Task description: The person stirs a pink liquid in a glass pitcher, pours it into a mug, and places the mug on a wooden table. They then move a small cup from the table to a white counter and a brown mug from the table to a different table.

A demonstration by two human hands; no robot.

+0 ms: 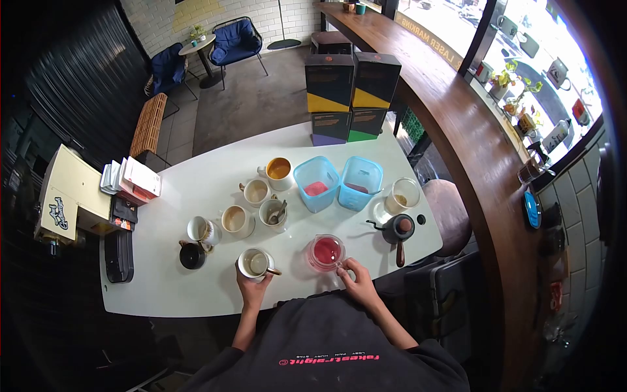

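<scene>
My left hand is wrapped round the near side of a white mug; its brown-rimmed handle points right and a little pale liquid seems to lie inside. With my right hand I grip the handle of a small glass jug of red liquid, which stands on the white table. Beyond my left hand are several mugs, among them a black mug and a mug with spoons. Right of the jug sits a dark gooseneck kettle with a wooden handle.
Two blue tubs hold red or pink contents behind the jug. A glass stands behind the kettle. Stacked boxes rise at the far edge, and a cream machine is at the left. A wooden counter runs along the right.
</scene>
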